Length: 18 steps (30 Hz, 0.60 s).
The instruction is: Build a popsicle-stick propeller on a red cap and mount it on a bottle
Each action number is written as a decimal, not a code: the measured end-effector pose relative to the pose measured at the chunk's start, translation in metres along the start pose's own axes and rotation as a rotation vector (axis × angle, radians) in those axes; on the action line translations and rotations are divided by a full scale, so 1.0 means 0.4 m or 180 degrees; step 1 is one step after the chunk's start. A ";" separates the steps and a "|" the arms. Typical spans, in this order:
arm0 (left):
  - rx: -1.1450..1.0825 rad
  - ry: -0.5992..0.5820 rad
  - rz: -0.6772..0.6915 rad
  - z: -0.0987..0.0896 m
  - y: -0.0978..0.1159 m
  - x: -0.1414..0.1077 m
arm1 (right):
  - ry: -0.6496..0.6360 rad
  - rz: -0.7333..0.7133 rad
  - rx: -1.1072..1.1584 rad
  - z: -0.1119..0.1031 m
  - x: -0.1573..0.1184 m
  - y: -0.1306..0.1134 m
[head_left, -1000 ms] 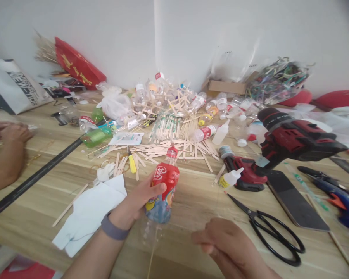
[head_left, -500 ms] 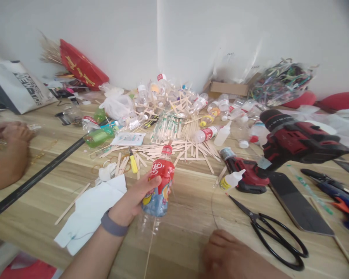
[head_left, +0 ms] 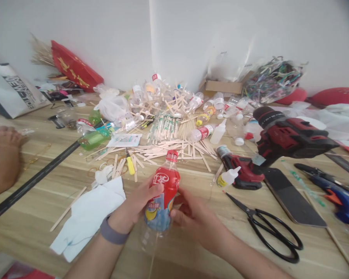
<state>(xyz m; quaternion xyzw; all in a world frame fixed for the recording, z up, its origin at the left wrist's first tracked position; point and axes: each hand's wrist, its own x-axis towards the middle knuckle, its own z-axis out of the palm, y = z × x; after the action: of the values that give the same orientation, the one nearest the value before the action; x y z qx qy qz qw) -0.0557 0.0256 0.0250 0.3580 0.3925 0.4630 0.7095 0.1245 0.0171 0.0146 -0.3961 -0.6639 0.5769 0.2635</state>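
My left hand point(head_left: 144, 199) is wrapped round a plastic bottle point(head_left: 164, 199) with a red and blue fruit label, its thumb across the front. The bottle stands nearly upright, tilted a little, with a red ring or cap at its neck. At the label's right edge, my right hand point(head_left: 189, 213) has its thumb and curled fingers against the bottle; some fingertips are hidden behind it. Below the bottle a thin pale stick point(head_left: 152, 259) runs toward me; whether it enters the bottle I cannot tell. White paper point(head_left: 88, 219) lies left of my left wrist.
Black scissors point(head_left: 264, 223), a phone point(head_left: 293, 197), a glue bottle point(head_left: 228, 177) and a red drill point(head_left: 291, 135) lie to the right. Wooden sticks point(head_left: 163, 149) and several bottles pile up ahead. A black strip point(head_left: 35, 180) crosses the left, near another person's hand point(head_left: 6, 139).
My right hand has come up from the table's front edge to the bottle's right side. The bottle has turned slightly in my left hand, and the view has shifted a little.
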 end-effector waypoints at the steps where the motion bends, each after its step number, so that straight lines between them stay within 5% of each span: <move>1: -0.0006 -0.0012 0.0020 0.000 0.003 -0.002 | -0.0053 0.0034 -0.0173 0.004 0.000 0.005; 10: -0.0196 -0.0490 -0.0375 -0.009 0.014 -0.006 | -0.0345 -0.0184 -0.1493 -0.007 -0.040 0.010; 12: -0.0215 -0.0454 -0.0355 -0.008 0.014 -0.005 | -0.0056 -0.0187 -0.1636 -0.010 -0.037 0.009; 16: -0.0269 -0.0302 -0.0217 -0.005 0.013 -0.005 | 0.1160 -0.0540 -0.1325 -0.029 -0.021 0.005; 18: -0.0318 -0.0385 -0.0201 -0.005 0.011 -0.009 | 0.1207 -0.0594 -0.0974 -0.037 -0.010 0.003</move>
<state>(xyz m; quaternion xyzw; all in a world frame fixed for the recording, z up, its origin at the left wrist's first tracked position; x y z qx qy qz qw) -0.0601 0.0238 0.0289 0.3369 0.3364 0.4369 0.7631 0.1387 0.0219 0.0168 -0.4694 -0.7159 0.3584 0.3723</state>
